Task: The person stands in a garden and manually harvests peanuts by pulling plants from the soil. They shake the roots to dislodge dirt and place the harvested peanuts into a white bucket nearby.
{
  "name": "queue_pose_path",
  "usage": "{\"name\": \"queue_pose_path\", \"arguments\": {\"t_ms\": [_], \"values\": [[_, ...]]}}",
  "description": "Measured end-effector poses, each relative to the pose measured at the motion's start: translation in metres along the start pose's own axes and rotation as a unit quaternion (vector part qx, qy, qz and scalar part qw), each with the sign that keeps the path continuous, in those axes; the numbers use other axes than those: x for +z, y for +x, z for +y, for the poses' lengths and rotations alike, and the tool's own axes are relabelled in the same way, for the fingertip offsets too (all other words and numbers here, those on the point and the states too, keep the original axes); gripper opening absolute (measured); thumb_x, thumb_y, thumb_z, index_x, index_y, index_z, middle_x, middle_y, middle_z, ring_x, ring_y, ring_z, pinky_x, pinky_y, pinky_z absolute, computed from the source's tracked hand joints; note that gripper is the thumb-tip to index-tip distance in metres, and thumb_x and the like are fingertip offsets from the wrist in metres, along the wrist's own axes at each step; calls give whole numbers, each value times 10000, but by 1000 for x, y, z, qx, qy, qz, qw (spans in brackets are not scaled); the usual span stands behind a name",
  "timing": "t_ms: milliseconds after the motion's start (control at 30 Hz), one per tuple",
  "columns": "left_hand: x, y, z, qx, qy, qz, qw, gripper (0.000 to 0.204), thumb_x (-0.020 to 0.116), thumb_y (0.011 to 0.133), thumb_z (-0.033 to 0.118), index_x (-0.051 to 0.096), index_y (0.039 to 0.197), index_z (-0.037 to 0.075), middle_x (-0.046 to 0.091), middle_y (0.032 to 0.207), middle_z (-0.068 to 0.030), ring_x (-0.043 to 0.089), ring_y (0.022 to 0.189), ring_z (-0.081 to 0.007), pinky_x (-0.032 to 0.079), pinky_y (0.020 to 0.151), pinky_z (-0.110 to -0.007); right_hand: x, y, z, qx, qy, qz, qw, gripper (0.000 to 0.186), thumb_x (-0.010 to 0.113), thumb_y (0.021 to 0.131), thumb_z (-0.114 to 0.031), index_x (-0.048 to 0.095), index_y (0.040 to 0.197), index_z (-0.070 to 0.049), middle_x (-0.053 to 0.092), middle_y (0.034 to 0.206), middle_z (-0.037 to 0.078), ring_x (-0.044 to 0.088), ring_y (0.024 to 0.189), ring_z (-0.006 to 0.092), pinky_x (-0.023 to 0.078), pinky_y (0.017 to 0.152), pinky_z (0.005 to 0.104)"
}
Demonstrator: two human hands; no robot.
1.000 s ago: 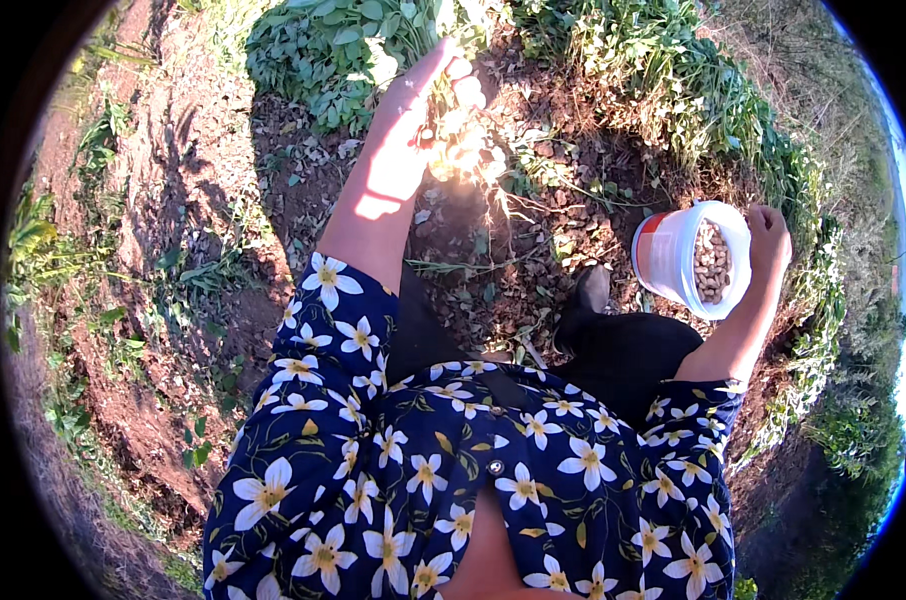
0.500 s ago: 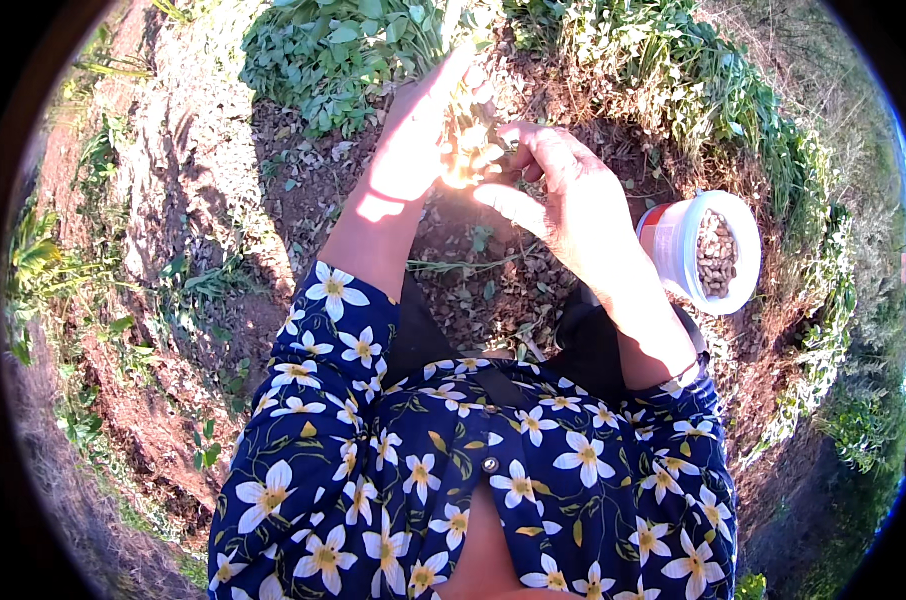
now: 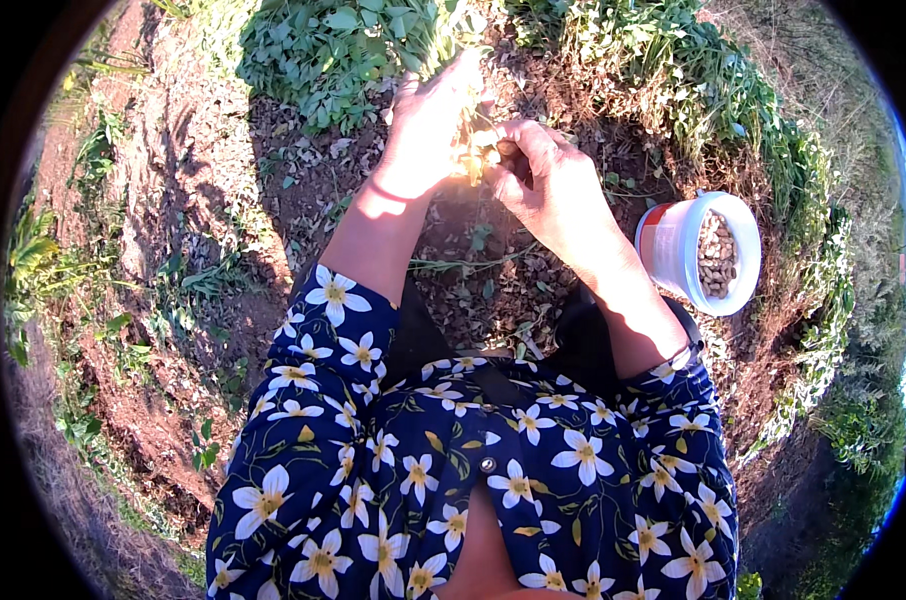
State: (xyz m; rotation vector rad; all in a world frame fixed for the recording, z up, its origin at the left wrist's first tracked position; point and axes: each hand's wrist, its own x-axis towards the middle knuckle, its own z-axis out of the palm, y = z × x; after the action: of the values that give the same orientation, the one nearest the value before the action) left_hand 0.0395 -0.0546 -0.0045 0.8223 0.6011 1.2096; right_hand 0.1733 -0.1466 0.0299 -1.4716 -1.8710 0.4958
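My left hand point(image 3: 420, 138) is closed around the stems of an uprooted peanut plant point(image 3: 398, 40), whose green leaves spread beyond it at the top. Pale peanut pods point(image 3: 476, 150) cluster at the root end, washed out by strong sunlight. Pressed against that cluster from the right, my right hand point(image 3: 558, 190) has thumb and fingers pinched on pods there. Its fingertips partly hide what they grip. To the right of my right forearm stands a white bucket point(image 3: 673, 250), tilted in view, with picked peanuts point(image 3: 716, 258) inside.
Leafy pulled plants point(image 3: 693, 75) lie in a row along the top and right. Soil strewn with dry leaves point(image 3: 473, 300) lies beneath my hands. To the left are sunlit bare earth point(image 3: 188, 150) and low green weeds point(image 3: 48, 265).
My right hand has moved slightly left and in against the root cluster, its thumb and fingers closing on pods. The left hand has turned a little; the bucket stays put.
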Motion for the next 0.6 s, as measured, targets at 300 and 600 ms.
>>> {"name": "queue_pose_path", "arguments": {"t_ms": [300, 600], "values": [[5, 0, -1, 27, 4, 50, 998, 252, 602, 915, 165, 624, 1088, -16, 622, 898, -18, 605, 744, -87, 497, 647, -217, 15, 4, 2, 72, 103, 7, 992, 324, 707, 768, -104, 566, 1042, -4, 612, 841, 121, 628, 673, 200, 524, 618, 319], [1, 1, -3, 46, 22, 46, 998, 291, 593, 916, 120, 581, 1168, -25, 624, 1071, -78, 606, 886, -115, 503, 741, -253, 13, 7, 4, 133, 168, -3, 977, 254, 635, 848, -121, 560, 1048, 16, 621, 790, 94, 608, 643, 133, 511, 590, 269]]}}
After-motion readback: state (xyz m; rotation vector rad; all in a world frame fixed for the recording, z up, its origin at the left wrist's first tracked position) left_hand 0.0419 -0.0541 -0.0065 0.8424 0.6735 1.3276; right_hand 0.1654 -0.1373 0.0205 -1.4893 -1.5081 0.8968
